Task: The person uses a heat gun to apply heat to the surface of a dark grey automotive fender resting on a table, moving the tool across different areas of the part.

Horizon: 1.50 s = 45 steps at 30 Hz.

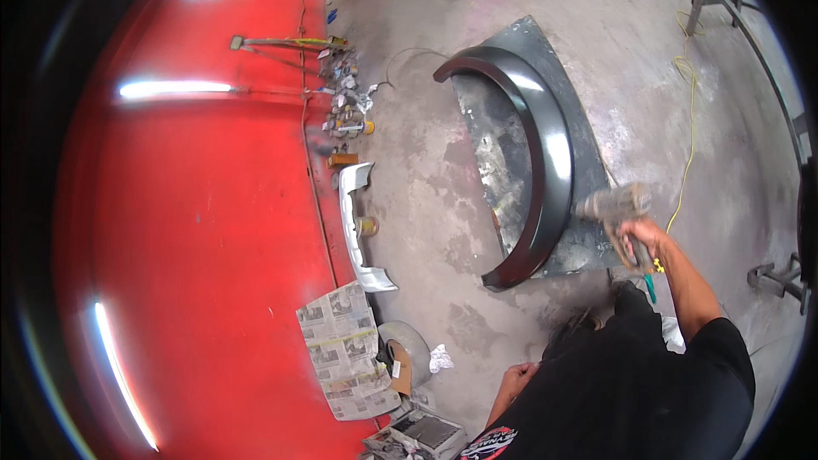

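Observation:
My right hand (641,238) is wrapped round the handle of a paint-stained spray gun (618,203), which is blurred by motion. From below the handle hangs a short green hose (650,288). The gun points left, close beside the outer edge of a glossy black wheel-arch flare (558,149). That curved piece rests on a dark, paint-marked flat board (588,128) on the floor. Low down by my black shirt, my left hand (515,381) has its fingers curled in. The shirt partly hides it, and whatever it may hold is out of sight.
Along the red wall (196,230) stand a white bumper (348,221), cans (368,226), and a newspaper-covered panel (345,349). A tire (413,349) lies beside crumpled paper (440,359). A yellow cord (688,136) crosses the concrete floor on the right, near dark metal stands (780,279).

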Each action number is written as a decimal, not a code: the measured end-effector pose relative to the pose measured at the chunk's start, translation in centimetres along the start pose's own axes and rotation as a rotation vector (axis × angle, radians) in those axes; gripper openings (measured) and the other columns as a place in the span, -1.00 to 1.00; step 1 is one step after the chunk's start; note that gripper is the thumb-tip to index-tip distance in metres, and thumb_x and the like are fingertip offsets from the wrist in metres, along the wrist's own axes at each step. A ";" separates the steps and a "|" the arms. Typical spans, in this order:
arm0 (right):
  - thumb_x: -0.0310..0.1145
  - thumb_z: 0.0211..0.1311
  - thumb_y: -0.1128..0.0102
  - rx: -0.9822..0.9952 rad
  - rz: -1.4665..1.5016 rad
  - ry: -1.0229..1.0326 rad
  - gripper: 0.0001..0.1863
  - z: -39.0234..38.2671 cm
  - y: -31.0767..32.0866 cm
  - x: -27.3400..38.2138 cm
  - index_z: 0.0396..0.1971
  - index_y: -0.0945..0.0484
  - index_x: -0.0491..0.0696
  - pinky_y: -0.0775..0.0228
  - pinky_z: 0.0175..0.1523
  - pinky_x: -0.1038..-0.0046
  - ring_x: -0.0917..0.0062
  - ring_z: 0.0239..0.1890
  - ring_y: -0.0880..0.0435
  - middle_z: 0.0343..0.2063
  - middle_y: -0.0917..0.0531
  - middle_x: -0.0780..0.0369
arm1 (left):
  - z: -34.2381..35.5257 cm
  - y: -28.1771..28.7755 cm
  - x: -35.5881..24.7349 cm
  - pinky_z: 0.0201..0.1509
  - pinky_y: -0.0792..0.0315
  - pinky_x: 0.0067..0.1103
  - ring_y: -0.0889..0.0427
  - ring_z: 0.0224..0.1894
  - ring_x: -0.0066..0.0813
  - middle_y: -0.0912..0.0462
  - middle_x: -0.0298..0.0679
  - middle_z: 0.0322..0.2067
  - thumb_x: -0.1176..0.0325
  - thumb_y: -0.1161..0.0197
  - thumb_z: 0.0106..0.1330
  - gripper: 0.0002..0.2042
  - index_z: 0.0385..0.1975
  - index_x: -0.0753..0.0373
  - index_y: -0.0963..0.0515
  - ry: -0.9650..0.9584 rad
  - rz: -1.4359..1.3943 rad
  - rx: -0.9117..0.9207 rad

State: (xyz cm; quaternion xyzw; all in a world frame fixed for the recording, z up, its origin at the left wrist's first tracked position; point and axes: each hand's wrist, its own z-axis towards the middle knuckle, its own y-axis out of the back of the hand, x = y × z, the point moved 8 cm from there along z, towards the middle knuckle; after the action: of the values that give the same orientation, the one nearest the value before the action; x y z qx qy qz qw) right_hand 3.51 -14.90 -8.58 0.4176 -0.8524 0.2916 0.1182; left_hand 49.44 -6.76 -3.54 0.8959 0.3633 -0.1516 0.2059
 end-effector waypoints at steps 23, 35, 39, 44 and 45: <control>-0.12 -0.18 -0.32 -0.502 -0.686 0.589 -0.48 4.5 -6.0 11.6 -0.15 -0.56 -0.04 -0.43 -0.07 0.31 0.20 -0.14 -0.61 -0.21 -0.63 0.04 | -1.8 -1.7 -3.9 -0.31 -0.41 -0.69 -0.51 -0.44 -0.70 -0.63 -0.37 -0.48 0.16 -0.12 0.34 -0.66 -0.29 0.37 -0.61 0.038 -0.095 0.014; -0.08 -0.24 -0.36 0.512 -1.424 0.338 -0.52 0.6 -15.3 -10.9 -0.24 -0.61 0.02 -0.42 -0.03 0.26 0.15 -0.16 -0.59 -0.26 -0.64 0.04 | -0.2 -1.6 2.7 -0.28 -0.42 -0.65 -0.53 -0.43 -0.67 -0.65 -0.34 -0.46 0.14 -0.12 0.32 -0.67 -0.31 0.33 -0.63 0.041 0.105 -0.005; -0.20 -0.16 -0.28 -0.063 -0.985 0.450 -0.53 0.3 -10.9 -1.3 -0.13 -0.56 0.01 -0.41 0.00 0.35 0.19 -0.10 -0.59 -0.21 -0.63 0.04 | 0.3 -1.5 6.0 -0.23 -0.42 -0.66 -0.53 -0.38 -0.68 -0.67 -0.35 -0.42 0.14 -0.13 0.32 -0.68 -0.28 0.30 -0.64 0.079 -0.110 -0.003; -0.23 -0.06 -0.30 -0.811 -0.336 0.498 -0.67 -2.0 -1.9 8.3 -0.37 -0.57 -0.18 -0.34 -0.39 0.36 0.43 -0.55 -0.55 -0.54 -0.61 0.16 | 0.6 -1.1 5.9 -0.33 -0.39 -0.65 -0.48 -0.47 -0.68 -0.62 -0.39 -0.52 0.08 -0.13 0.31 -0.64 -0.22 0.27 -0.63 0.039 -0.075 0.006; -0.22 -0.05 -0.32 -0.849 -0.216 0.528 -0.67 -1.2 -0.7 8.5 -0.45 -0.54 -0.20 -0.25 -0.51 0.37 0.51 -0.67 -0.44 -0.65 -0.54 0.21 | 0.6 -0.9 6.6 -0.37 -0.37 -0.65 -0.45 -0.50 -0.68 -0.61 -0.41 -0.54 0.07 -0.12 0.31 -0.63 -0.22 0.27 -0.63 0.026 -0.103 0.000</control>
State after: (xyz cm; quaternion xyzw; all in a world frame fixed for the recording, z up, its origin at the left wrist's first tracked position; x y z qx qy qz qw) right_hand -1.27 -19.98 -3.60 0.3303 -0.7889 0.0012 0.5183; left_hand 53.23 -2.57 -7.08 0.8780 0.4116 -0.1502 0.1930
